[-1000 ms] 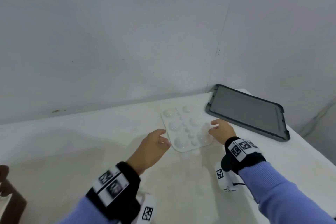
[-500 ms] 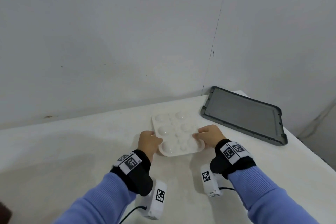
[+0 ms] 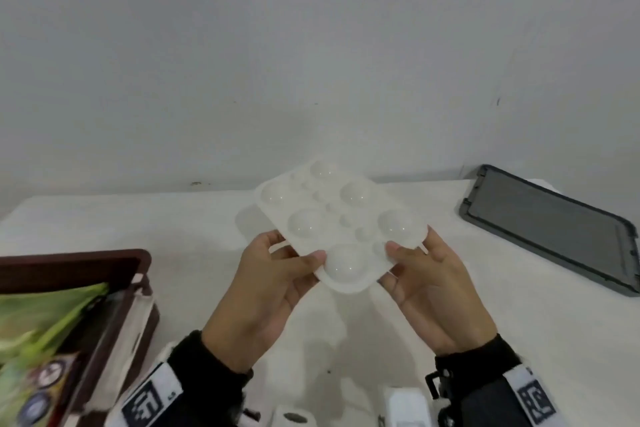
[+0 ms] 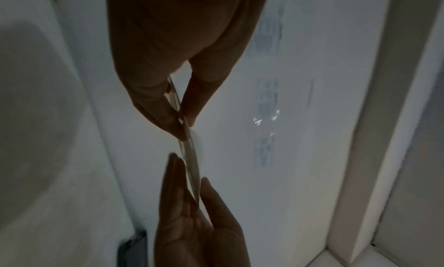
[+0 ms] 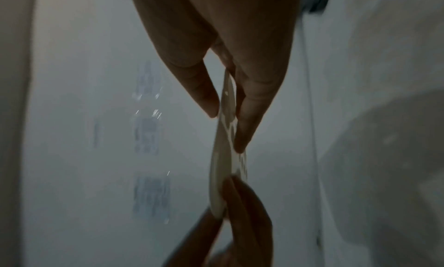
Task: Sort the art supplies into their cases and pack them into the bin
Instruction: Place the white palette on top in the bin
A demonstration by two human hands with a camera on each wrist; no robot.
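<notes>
Both hands, left hand and right hand, pinch the white palette; keep it level toward the bin.

There is one white paint tray with bumps on it. I count six big round bumps and some small ones, too blurry to count. Two hands: one left hand, one right hand. One grey lid. One brown bin.
</notes>
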